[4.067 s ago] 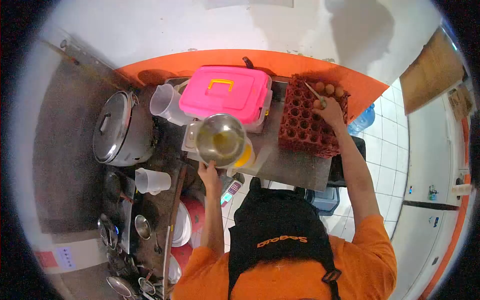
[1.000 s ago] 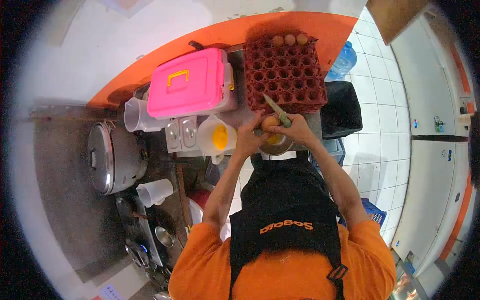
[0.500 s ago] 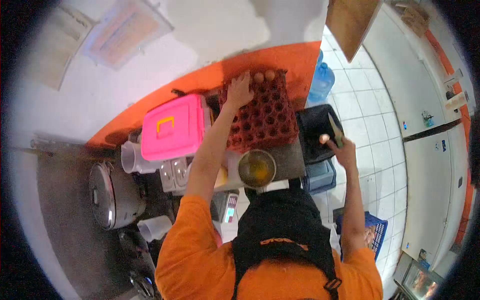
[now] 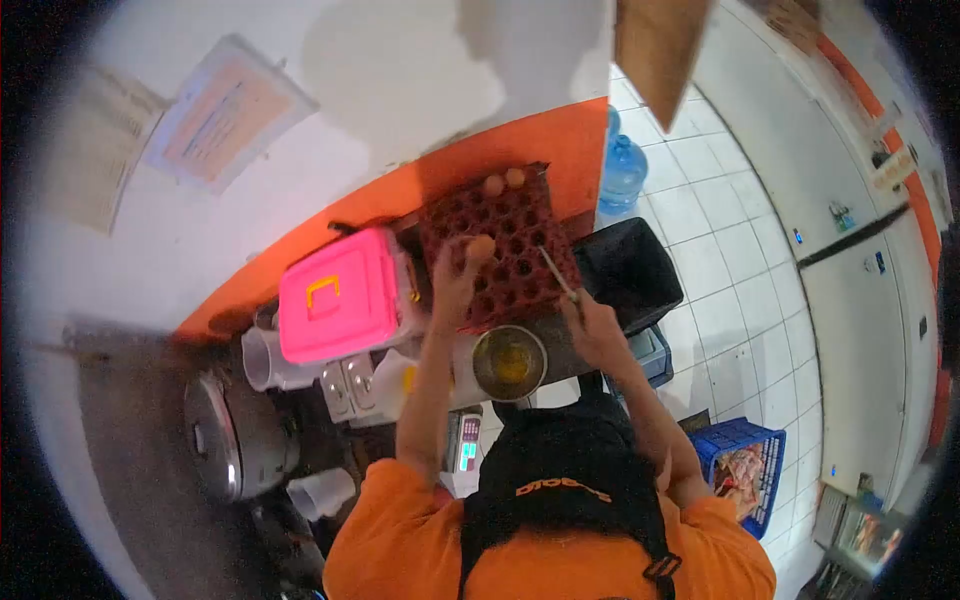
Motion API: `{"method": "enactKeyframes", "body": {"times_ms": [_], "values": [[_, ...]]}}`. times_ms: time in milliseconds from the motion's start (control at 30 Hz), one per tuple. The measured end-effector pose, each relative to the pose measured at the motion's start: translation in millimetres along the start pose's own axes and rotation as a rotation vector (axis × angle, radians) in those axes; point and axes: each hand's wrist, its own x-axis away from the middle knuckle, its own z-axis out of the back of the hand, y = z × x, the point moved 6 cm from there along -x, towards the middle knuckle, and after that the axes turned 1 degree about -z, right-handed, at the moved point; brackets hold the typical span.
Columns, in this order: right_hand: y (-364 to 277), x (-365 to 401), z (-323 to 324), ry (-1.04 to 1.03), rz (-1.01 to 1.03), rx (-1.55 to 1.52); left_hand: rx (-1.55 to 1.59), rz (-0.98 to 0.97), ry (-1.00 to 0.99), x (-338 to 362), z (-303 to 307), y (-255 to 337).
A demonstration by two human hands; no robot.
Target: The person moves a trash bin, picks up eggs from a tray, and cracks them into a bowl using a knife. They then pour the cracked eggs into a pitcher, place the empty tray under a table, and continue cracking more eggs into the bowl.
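Observation:
My left hand (image 4: 456, 270) is closed on a brown egg (image 4: 481, 249) above the dark red egg tray (image 4: 520, 216). Two more eggs (image 4: 504, 182) sit at the tray's far edge, and the other hollows in view look empty. My right hand (image 4: 592, 325) grips a knife (image 4: 556, 270), its blade slanting up and left over the tray's right part. A round metal bowl (image 4: 510, 364) with yellow egg in it stands at the counter's near edge, below the tray and between my forearms.
Left of the tray lies a pink-lidded box (image 4: 338, 296), with clear jugs (image 4: 262, 360) and a large cooker (image 4: 238, 440) beyond. A black bin (image 4: 632, 272) stands at the right, a blue crate (image 4: 742, 440) lower right, and water bottles (image 4: 624, 172) behind. A scale (image 4: 464, 440) sits below the counter edge.
My left hand has drawn back from the tray's far edge with an egg. My right hand has moved from over the black bin to the tray with the knife; the eggshell it held is no longer visible.

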Motion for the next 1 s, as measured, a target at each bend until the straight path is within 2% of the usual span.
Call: {"method": "enactKeyframes", "body": {"times_ms": [67,133,200,267,300,367,433,467,500,567,600,667,700,767,800,867,1000], "values": [[-24.0,0.5,-32.2,-0.098,0.07,0.007,0.093,0.134,0.112,49.1,4.0,-3.8],[-40.1,4.4,-57.3,-0.093,0.156,-0.044,0.123,0.183,0.161,82.2,13.8,-13.4],[-35.5,10.7,-88.0,-0.26,0.137,0.062,0.158,0.227,0.217,105.0,22.8,-10.9],[-36.0,22.4,-105.3,-0.408,0.119,0.176,0.061,0.295,0.204,116.8,27.6,10.3],[-43.1,23.4,-100.1,-0.377,0.102,0.096,0.065,0.293,0.246,121.0,35.4,9.2],[-53.8,23.0,-95.9,-0.367,0.077,0.022,-0.058,0.248,0.138,131.7,36.9,5.6],[-66.0,8.1,-93.4,-0.31,0.16,-0.064,-0.009,0.247,0.108,145.3,37.5,-10.9],[-38.1,0.0,-109.6,-0.417,0.119,-0.074,0.035,0.233,0.061,151.2,33.9,-20.8],[-23.2,-5.9,-114.5,-0.415,0.106,-0.072,0.04,0.243,0.053,157.9,31.6,-34.7],[1.6,-2.5,-137.8,-0.727,0.037,-0.046,-0.163,0.113,0.045,165.9,29.3,-47.8],[13.8,-2.2,-142.5,-0.724,0.029,-0.048,-0.162,0.117,0.038,169.5,28.5,-47.3],[38.6,3.4,-155.1,-0.808,0.034,0.083,-0.326,0.28,-0.009,174.5,27.0,-52.7],[49.1,6.5,-158.5,-0.801,0.028,0.083,-0.324,0.279,-0.018,178.1,27.1,-66.8],[50.9,11.0,-158.3,-0.685,0.255,0.087,-0.459,0.062,-0.044,186.6,28.3,-94.7],[52.2,12.0,-157.6,-0.681,0.249,0.084,-0.46,0.064,-0.052,188.3,29.9,-94.9],[46.8,13.2,-154.5,-0.617,0.413,0.146,-0.746,-0.082,-0.113,190.8,29.3,-88.9],[45.3,12.1,-145.7,-0.513,0.44,0.191,-0.948,-0.069,-0.214,186.2,25.6,-86.8]]}}
